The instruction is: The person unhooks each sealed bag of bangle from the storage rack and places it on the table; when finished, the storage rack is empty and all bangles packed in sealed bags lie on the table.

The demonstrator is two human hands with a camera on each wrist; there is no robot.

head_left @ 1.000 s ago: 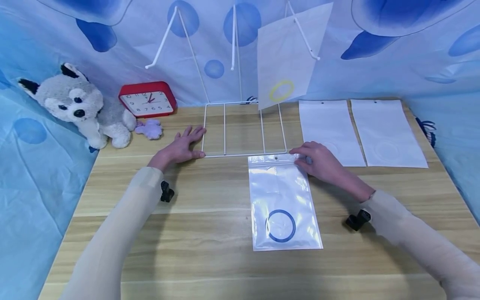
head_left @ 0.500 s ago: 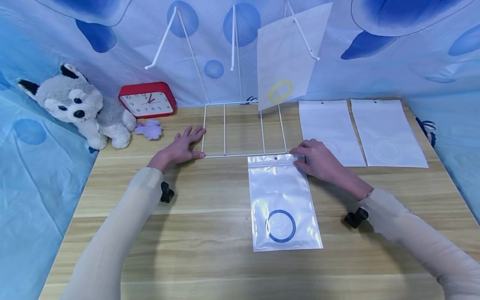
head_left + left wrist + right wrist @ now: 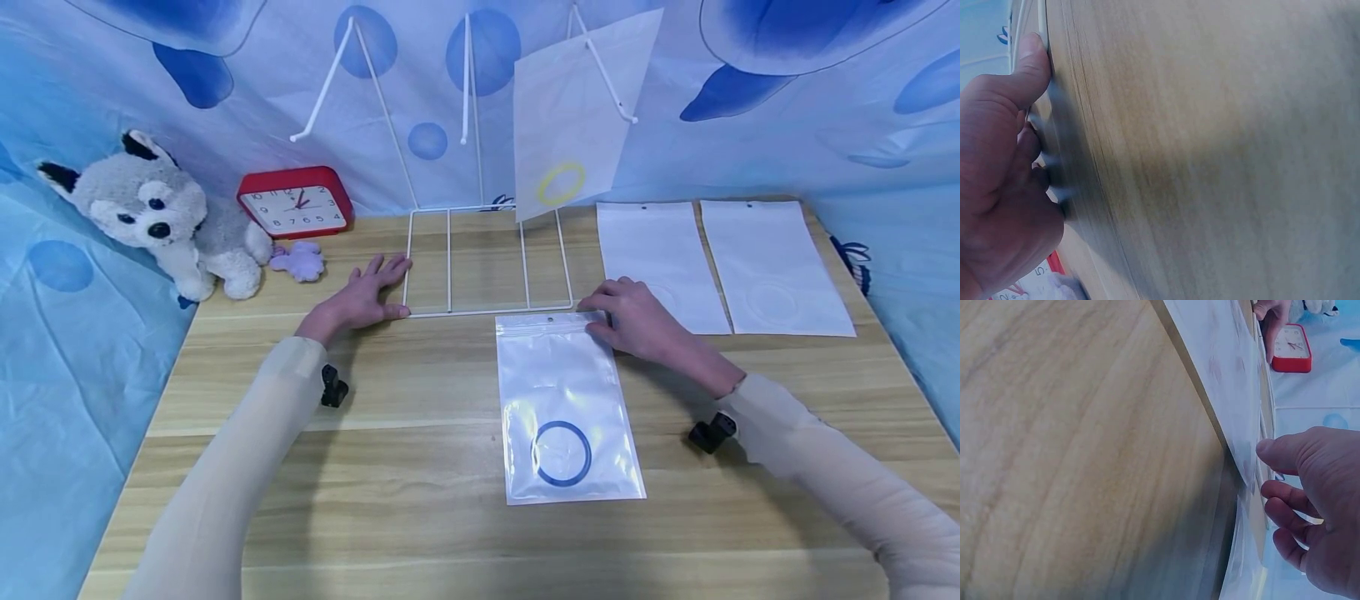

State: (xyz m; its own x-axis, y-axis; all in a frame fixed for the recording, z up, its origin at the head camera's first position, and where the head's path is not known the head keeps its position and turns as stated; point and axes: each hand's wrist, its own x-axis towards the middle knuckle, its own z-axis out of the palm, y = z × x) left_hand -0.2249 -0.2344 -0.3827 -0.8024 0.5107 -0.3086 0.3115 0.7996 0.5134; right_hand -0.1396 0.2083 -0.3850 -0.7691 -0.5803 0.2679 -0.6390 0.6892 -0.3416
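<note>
A white wire rack point(image 3: 487, 312) stands at the back of the table, its flat base on the wood and its long hooks rising above. At the base's left side my left hand point(image 3: 356, 298) lies with fingers spread, fingertips at the wire; the left wrist view shows the thumb point(image 3: 1034, 62) along it. My right hand point(image 3: 633, 317) is at the base's front right corner, fingers loosely bent and thumb apart from them. Its thumb tip overlaps the top right corner of a white zip bag point(image 3: 566, 375) with a dark blue ring point(image 3: 540, 450) showing in it.
Another bag point(image 3: 577, 108) with a yellow ring hangs from the rack's right hook. Two white bags point(image 3: 660, 250) lie flat at the back right. A red clock point(image 3: 296, 200), a husky plush toy point(image 3: 168, 208) and a small purple toy point(image 3: 300, 261) sit at the back left.
The head view has shifted very slightly. My right hand's fingers have moved a little at the bag's corner; the left hand, rack and bags keep their places.
</note>
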